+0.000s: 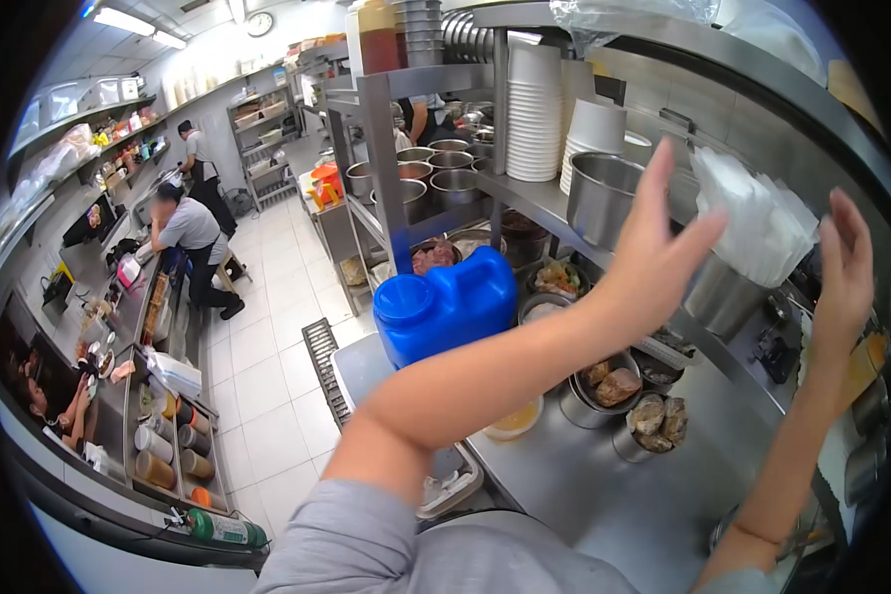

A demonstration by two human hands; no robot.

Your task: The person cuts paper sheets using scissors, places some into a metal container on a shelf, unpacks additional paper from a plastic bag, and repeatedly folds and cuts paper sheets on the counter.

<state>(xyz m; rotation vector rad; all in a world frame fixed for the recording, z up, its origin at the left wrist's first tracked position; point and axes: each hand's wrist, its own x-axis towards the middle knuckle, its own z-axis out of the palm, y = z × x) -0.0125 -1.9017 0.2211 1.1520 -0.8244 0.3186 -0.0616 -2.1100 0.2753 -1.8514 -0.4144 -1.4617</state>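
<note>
Stack of thin, white, film-like sheets [752, 223]: showing above the long grey steel shelf [521, 192], between both hands. Left hand [663, 243]: reaching before the shelf, spreading its fingers, thumb nearing the sheets. Right hand [843, 272]: rising before the shelf, holding its fingers and thumb apart. Contact: unclear. Nested white tubs [533, 114]: standing on the shelf. Blue plastic jug [445, 302]: resting lower, left of the shelf.

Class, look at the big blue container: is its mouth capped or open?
The blue container is capped: a round blue lid covers its mouth.
</note>
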